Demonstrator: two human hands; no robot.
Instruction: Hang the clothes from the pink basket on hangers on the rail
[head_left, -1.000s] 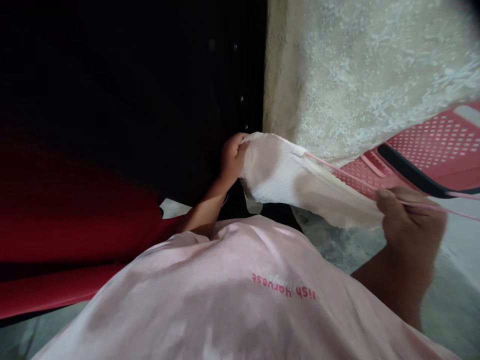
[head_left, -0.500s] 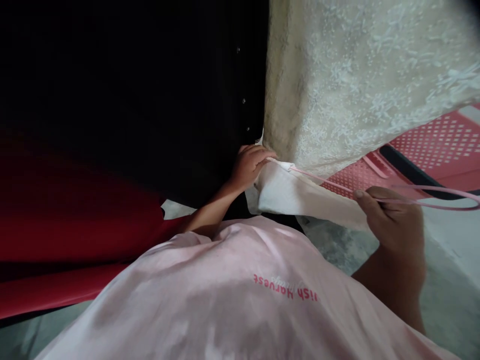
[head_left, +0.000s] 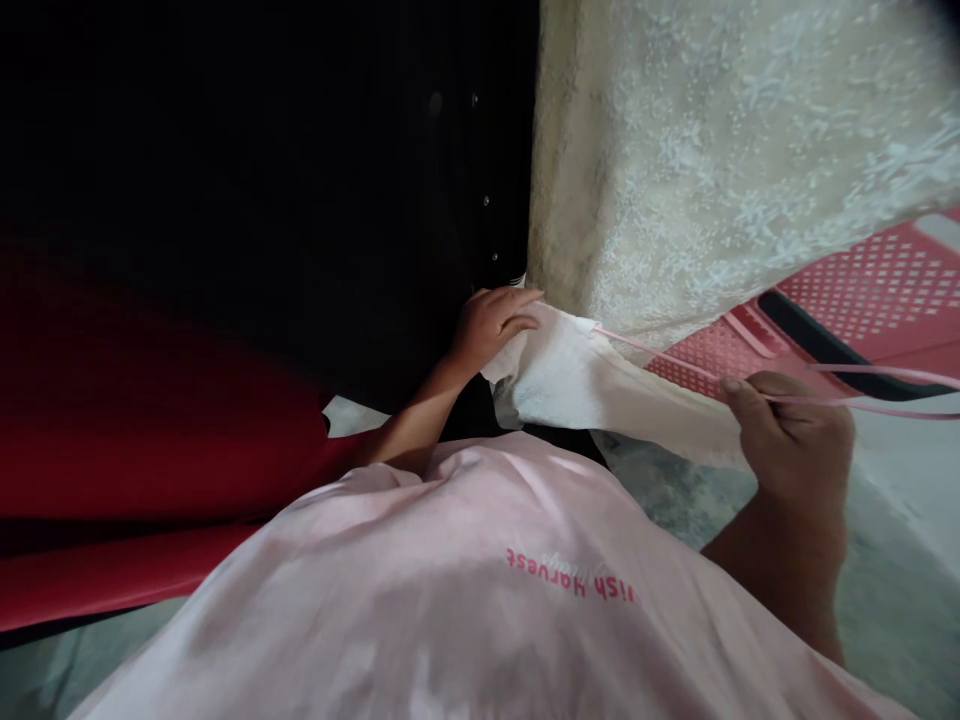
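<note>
My right hand [head_left: 799, 430] pinches a thin pink cord [head_left: 660, 352] between thumb and fingers. The cord runs left into the upper edge of a white cloth [head_left: 566, 365], and its other end loops off to the right past my fist. At the cloth's left end is my left hand [head_left: 495, 320], its thumb and fingers apart and stretched along the edge. The fingers' far side is hidden, and the cloth hangs bunched below them.
A large black surface with small screws [head_left: 337, 180] fills the upper left, above red fabric [head_left: 150, 430]. Pale patterned cloth [head_left: 690, 170] drapes at the upper right, over a pink perforated plastic chair or basket [head_left: 885, 290]. My pink shirt [head_left: 480, 590] fills the bottom.
My left hand has slid slightly left, and its pinch on the cloth edge has opened. The right hand has shifted a little right with the cord. More flat cloth edge shows between the hands.
</note>
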